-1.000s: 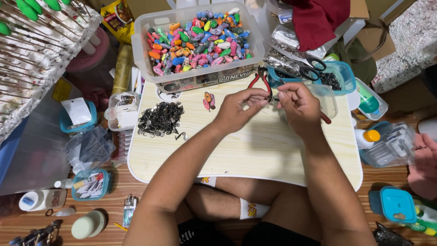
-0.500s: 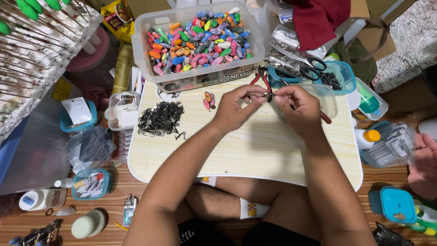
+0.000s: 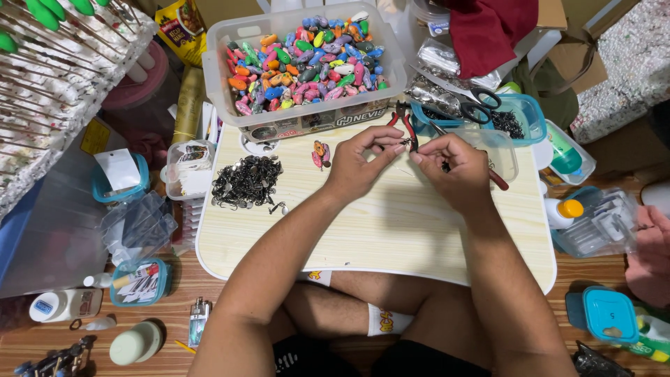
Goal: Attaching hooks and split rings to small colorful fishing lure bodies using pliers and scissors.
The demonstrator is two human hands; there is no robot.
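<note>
**Small metal piece worked between fingers and pliers**

We sit cross-legged at a pale lap table. Our left hand pinches a tiny metal piece between thumb and fingertips, just above the far middle of the table. Our right hand is clenched around red-handled pliers, whose tips meet the piece; what sort of piece it is we cannot quite tell, it is so small.

To do this well, we should keep both wrists low and steady, hold the piece close to the plier tips, and squeeze gently so it does not spring away.

A painted lure lies just left of the left hand, a heap of dark hooks further left, and a clear tub of coloured lures on the far side.
</note>
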